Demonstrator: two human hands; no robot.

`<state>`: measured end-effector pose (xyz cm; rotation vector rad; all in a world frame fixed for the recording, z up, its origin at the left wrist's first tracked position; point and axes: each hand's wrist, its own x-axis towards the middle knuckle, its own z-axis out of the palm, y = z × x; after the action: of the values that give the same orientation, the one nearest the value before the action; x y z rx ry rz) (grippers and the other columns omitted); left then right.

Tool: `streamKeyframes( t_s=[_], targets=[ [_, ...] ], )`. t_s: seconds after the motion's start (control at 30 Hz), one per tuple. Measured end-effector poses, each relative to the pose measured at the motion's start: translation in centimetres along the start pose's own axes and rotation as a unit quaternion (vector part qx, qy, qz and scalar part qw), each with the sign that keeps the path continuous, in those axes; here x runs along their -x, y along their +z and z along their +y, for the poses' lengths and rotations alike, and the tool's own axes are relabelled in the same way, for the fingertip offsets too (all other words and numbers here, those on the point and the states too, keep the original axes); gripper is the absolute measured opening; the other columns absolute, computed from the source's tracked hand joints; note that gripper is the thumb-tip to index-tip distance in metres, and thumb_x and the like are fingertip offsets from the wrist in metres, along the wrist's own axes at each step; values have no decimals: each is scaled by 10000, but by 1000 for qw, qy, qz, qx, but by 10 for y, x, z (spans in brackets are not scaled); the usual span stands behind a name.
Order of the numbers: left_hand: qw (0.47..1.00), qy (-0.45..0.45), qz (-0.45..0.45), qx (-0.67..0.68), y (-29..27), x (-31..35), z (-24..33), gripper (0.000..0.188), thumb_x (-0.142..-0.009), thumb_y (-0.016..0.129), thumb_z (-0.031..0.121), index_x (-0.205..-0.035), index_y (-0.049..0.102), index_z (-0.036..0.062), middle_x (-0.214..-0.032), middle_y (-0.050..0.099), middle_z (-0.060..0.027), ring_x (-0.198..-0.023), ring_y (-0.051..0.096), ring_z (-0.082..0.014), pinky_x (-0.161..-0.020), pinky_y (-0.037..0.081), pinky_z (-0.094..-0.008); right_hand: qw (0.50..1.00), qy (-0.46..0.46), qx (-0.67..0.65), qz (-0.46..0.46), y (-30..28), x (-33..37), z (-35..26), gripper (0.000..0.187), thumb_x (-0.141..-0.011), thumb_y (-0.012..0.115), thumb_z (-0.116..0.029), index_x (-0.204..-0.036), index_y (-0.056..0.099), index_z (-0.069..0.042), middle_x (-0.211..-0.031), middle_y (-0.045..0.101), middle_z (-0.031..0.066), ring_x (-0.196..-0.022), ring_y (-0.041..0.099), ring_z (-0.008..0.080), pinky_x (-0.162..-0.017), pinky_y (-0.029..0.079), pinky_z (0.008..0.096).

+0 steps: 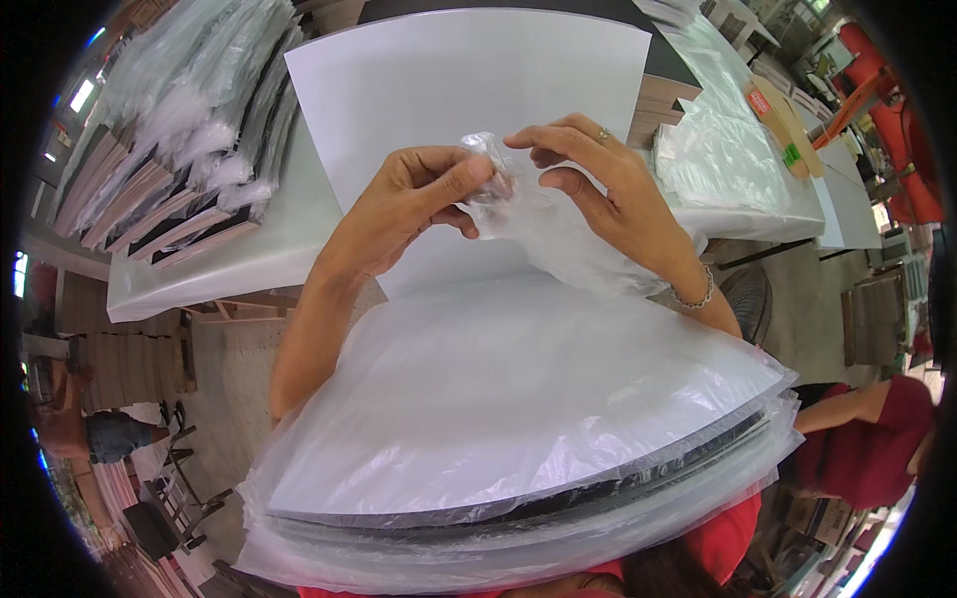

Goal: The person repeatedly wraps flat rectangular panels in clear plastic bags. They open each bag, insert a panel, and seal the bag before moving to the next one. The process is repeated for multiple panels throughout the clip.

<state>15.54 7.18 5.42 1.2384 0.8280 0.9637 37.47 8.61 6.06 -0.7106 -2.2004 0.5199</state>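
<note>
My left hand [417, 197] pinches the bunched end of a clear plastic bag [573, 239] between thumb and fingers. Just right of it, my right hand [613, 184] is raised with thumb and fingers apart and curved, close to the film; it grips nothing that I can see. The loose film trails down toward my right wrist. Below my hands lies a stack of white boards in clear plastic bags [528, 399], with dark layers showing along the near edge. Behind my hands, a bare white board [464, 85] lies on the table.
Bagged boards with dark and brownish edges [189, 149] are piled at the table's left. Flat plastic bags [693, 164] and an opened cardboard box [783, 125] lie at the right. A person in a dark red shirt [862, 444] is at the lower right, another person [110, 434] at the far left.
</note>
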Motion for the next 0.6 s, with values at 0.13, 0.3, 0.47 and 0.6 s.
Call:
streamKeyframes(
  t_s=[0.13,0.3,0.47,0.6],
  targets=[
    [999,13,-29,-39,-6,1,-5,349,-764,759,350,-839,680,18,-689,626,-48,-645,582,-96,-548,465,-222,997,-53,5,47,2,-4,-8,320,-800,624,20,-1108,594,-62,-936,568,87,-796,601,217,-674,499,297],
    [999,13,-39,-16,1,6,-6,316,-754,772,312,-833,676,21,-694,632,-50,-636,587,-100,-539,466,-220,994,-95,-4,54,6,-3,-10,423,-708,659,96,-1105,606,-40,-962,602,98,-840,622,214,-702,522,302],
    [999,14,-24,-29,6,9,-2,290,-729,795,262,-830,669,21,-700,631,-39,-610,563,-86,-530,443,-217,995,-75,-31,58,6,-1,-15,373,-682,668,122,-1017,649,-39,-950,598,90,-839,625,228,-666,536,311],
    [998,17,-56,-33,10,9,-2,289,-726,797,243,-849,657,23,-701,626,-34,-611,554,-80,-546,448,-217,988,-149,-5,50,11,0,-15,333,-660,666,145,-942,670,-32,-949,584,96,-837,614,203,-642,531,288]
  ],
)
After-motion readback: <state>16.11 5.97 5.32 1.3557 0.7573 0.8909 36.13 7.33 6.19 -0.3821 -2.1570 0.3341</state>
